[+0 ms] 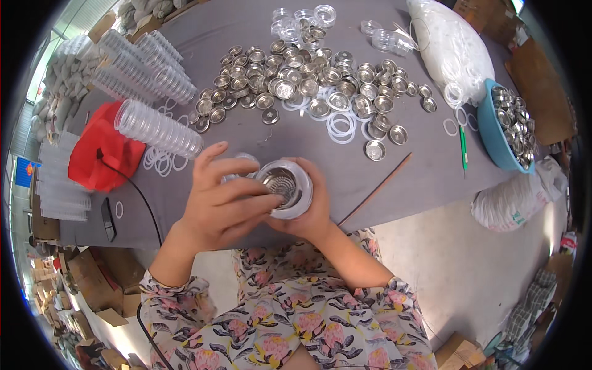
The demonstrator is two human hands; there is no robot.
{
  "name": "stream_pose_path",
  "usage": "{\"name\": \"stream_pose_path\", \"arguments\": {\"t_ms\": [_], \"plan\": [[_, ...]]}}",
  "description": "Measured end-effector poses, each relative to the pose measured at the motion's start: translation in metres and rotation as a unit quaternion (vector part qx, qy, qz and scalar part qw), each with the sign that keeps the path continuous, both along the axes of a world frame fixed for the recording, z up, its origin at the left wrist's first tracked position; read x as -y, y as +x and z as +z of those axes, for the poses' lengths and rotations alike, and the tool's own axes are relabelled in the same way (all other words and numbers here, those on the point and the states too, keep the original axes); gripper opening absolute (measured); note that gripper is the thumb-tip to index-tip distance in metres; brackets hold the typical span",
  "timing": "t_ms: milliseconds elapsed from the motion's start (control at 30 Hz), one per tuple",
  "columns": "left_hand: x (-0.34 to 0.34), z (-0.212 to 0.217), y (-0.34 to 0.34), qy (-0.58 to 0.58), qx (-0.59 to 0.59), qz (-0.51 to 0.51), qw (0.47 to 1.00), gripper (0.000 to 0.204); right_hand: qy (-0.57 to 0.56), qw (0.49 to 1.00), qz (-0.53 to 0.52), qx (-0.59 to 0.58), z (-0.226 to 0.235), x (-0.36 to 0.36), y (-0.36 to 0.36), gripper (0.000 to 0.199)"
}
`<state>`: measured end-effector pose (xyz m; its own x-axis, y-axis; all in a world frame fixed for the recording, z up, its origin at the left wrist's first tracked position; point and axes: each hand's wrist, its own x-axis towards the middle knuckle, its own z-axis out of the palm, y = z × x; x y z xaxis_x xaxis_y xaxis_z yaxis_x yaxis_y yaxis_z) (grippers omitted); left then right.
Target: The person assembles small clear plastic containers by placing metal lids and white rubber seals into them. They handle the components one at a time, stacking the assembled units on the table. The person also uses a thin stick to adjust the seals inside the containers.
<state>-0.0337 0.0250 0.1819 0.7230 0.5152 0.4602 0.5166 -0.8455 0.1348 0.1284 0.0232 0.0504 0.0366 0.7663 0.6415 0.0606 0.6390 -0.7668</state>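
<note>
Near the table's front edge, my right hand (316, 213) is wrapped round a pale, clear-walled round container (303, 191), its mouth tilted toward me. Inside it shows a shiny metal piece with a dotted, mesh-like surface (282, 184). My left hand (219, 200) has its fingers stretched and spread, and some fingertips reach into the container's mouth against the metal. The left thumb is hidden. Just behind the left fingers stands another clear plastic piece (245, 161), partly covered. Beyond my hands lies a wide heap of small round metal cups (296, 73), with white rings (340, 126) among them.
At left are stacked clear cups (159, 129), a red bag (98, 151), a black cable (139, 191) and a phone (108, 219). At right are a thin brown stick (377, 187), a green pen-like tool (464, 151), a blue basin (493, 139) of metal cups and a white bag (453, 46).
</note>
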Motion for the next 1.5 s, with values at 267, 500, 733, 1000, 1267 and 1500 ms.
{"name": "stream_pose_path", "arguments": {"t_ms": [267,500,733,1000,1267,1500], "plan": [[0.011,0.022,0.020,-0.123,-0.113,0.037,0.985,0.025,0.002,0.999,0.029,-0.016,-0.006,0.000,0.004,0.097],[0.007,0.008,0.018,-0.094,-0.055,0.030,0.994,0.020,-0.099,0.987,0.086,-0.095,0.002,0.003,0.003,0.096],[0.014,-0.033,0.013,-0.009,0.100,0.044,0.994,0.022,-0.066,0.994,0.078,-0.042,0.002,0.000,0.007,0.090],[0.007,-0.040,0.015,-0.184,0.340,0.107,0.916,0.015,-0.075,0.996,0.037,0.012,0.004,0.000,0.007,0.090],[0.009,-0.073,-0.032,-0.595,0.733,-0.078,0.320,0.039,-0.076,0.995,0.037,0.047,-0.001,0.004,0.009,0.090],[0.021,-0.100,-0.073,-0.351,0.708,0.211,0.575,0.021,-0.077,0.997,0.032,-0.007,-0.008,0.003,0.007,0.090]]}}
